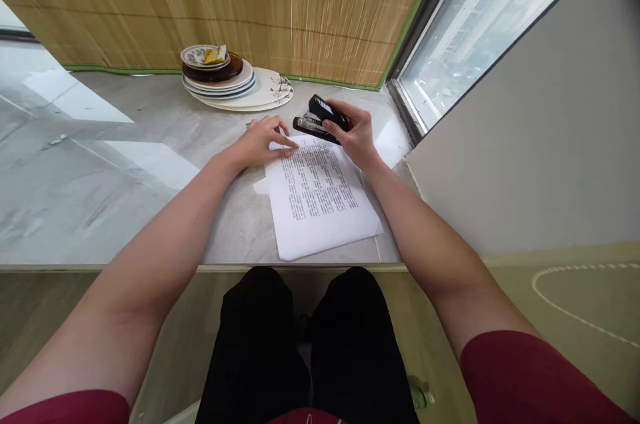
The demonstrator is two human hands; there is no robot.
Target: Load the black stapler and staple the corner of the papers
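Note:
A sheaf of printed white paper [320, 201] lies on the grey marble sill [125, 171] in front of me. My left hand [263, 141] rests flat on the paper's top left corner, fingers stretched out. My right hand [353, 134] is wrapped round a black stapler [320, 119], whose open jaws sit at the paper's top edge.
A stack of plates and small dishes [230, 77] stands at the back of the sill against a bamboo blind [250, 4]. A window [470, 24] runs along the right. A grey wall [540, 137] borders the sill on the right. My black-trousered knees [305, 344] are below the edge.

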